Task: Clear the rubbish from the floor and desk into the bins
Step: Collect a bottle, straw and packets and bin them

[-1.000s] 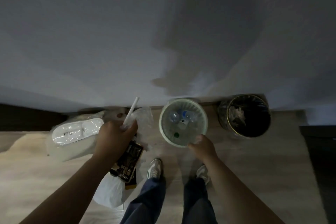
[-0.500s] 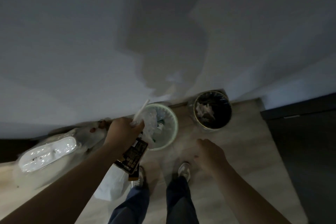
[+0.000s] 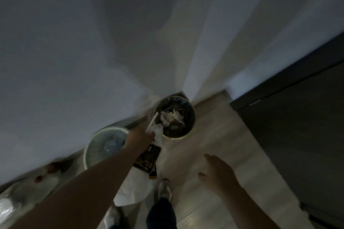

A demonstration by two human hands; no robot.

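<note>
Pale wall (image 3: 74,42) fills the upper half of the view. It meets a light wooden floor (image 3: 214,126) where two bins stand side by side, and a dark cabinet (image 3: 297,145) closes the right side.

The left hand (image 3: 141,135) is closed tightly around a bundle of rubbish. From the top of the fist a white straw (image 3: 152,122) sticks out, together with some crumpled clear plastic (image 3: 159,133). Under the fist hang a dark snack packet (image 3: 149,158) and, lower, a white bag (image 3: 133,189).

The long axis of the straw runs on a diagonal, from the fist up and to the right. Its free end points at the dark bin (image 3: 176,137) and reaches over the near left part of the rim. The snack packet hangs with its long side roughly downward in the picture, toward the person's shoe (image 3: 164,189).

The fist itself is between the two bins, just beside the rim of the dark one, and the forearm crosses over the pale bin (image 3: 109,129). The dark bin, which has a golden rim, contains crumpled white paper (image 3: 171,117). What lies in the pale bin is too blurred to name.

The right hand (image 3: 217,174) is held over the floor, well apart from the bundle. Its fingers are spread and only loosely bent, and it holds nothing.
</note>
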